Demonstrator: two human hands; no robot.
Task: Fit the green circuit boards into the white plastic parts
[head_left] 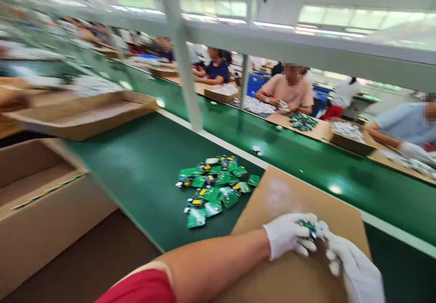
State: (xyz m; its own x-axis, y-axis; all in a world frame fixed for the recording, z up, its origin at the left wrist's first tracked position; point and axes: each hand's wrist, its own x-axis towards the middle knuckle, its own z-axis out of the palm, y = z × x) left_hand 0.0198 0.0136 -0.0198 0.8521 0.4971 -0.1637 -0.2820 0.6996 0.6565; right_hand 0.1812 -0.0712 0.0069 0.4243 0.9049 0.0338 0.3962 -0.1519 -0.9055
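My left hand (289,234), in a white glove, is closed on a small green circuit board (308,228) above a brown cardboard sheet (282,194). My right hand (356,262), gloved as well, meets it from the right with thumb and fingers pinched at the board's edge. A small whitish piece seems to sit between the fingertips, but white on white hides what it is. To the left of the sheet, a loose pile of green circuit boards (214,194) with yellow and black components lies on the dark green bench top (136,157).
Open cardboard boxes (51,203) stand at the left, by a shallow cardboard tray (88,121). Beyond a white rail runs a green conveyor belt (235,130) with a few white pieces. Several people sit working across it. A white post (185,67) rises in front.
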